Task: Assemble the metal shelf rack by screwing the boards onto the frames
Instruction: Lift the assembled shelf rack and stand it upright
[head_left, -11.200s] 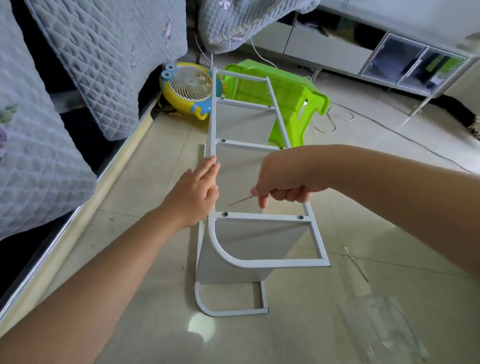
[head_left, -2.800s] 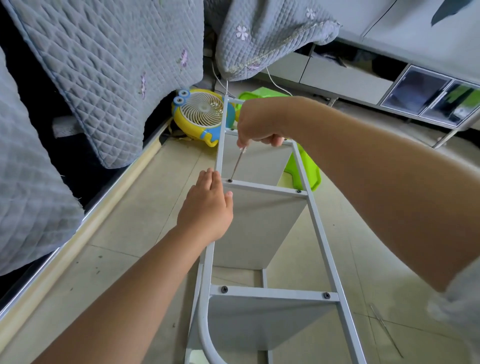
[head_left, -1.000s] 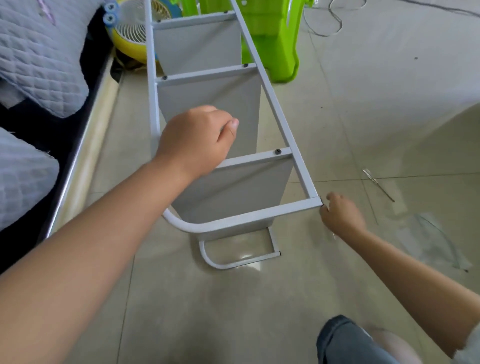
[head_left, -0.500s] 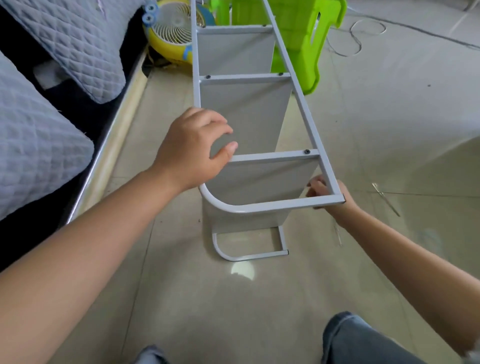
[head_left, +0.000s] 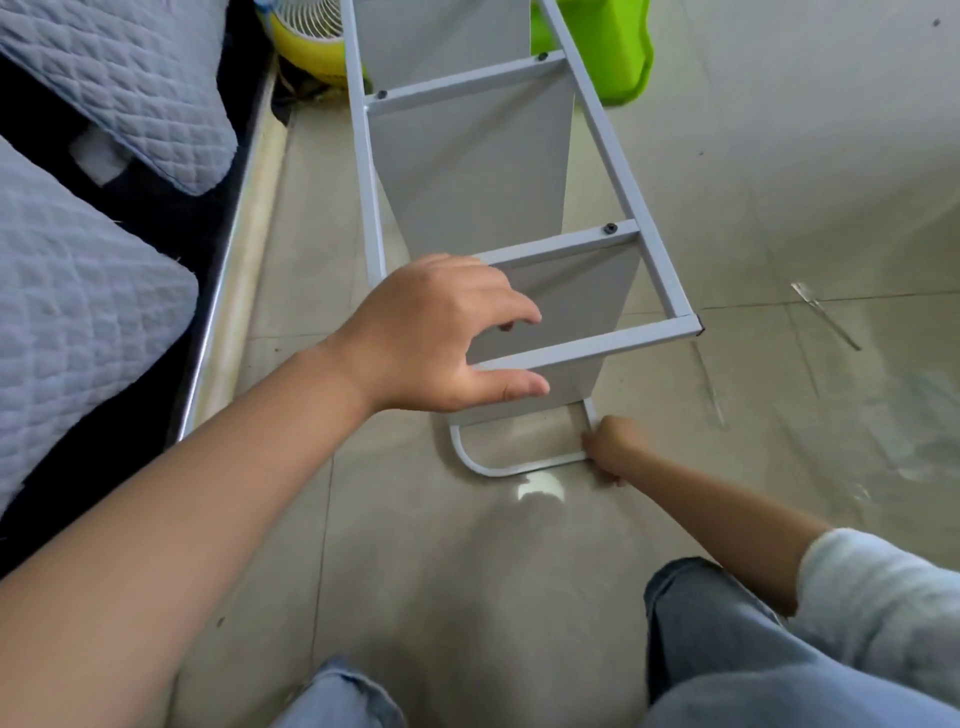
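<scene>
— Glossy beige floor tiles (head_left: 753, 156) are filling most of the view; what is sitting along the left edge?

— Quilted grey cushions (head_left: 119, 88) are lying on a dark sofa base edged by a pale trim strip (head_left: 244, 291). Just beyond them, at the top, a yellow desk fan (head_left: 306, 47) is standing on the floor.

— And the rack?

— The white metal shelf rack (head_left: 467, 171) is lying on its side on the tiles in the middle, running away from the person. Its upper side frame (head_left: 613, 171) is facing up like a ladder, with dark screw heads (head_left: 609, 228) showing on the crossbars, and grey boards (head_left: 472, 166) are hanging below them down to the lower side frame (head_left: 511, 467) on the floor.

— What is the left hand doing?

— The left hand (head_left: 441, 338) is hovering over the near curved corner of the upper frame, fingers spread and loosely bent, the thumb lying just under the end bar. Whether it is touching metal, I cannot tell; it is not clamping anything.

— The right one?

— The right hand (head_left: 610, 449) is down at floor level, its grip curled round the near right corner of the lower frame.

— Further right?

— A green plastic stool (head_left: 608, 52) is standing behind the rack, and a thin metal tool (head_left: 826, 322) and a clear plastic bag (head_left: 914, 431) are lying on the tiles. Blue jeans (head_left: 727, 649) are showing at the bottom.
</scene>
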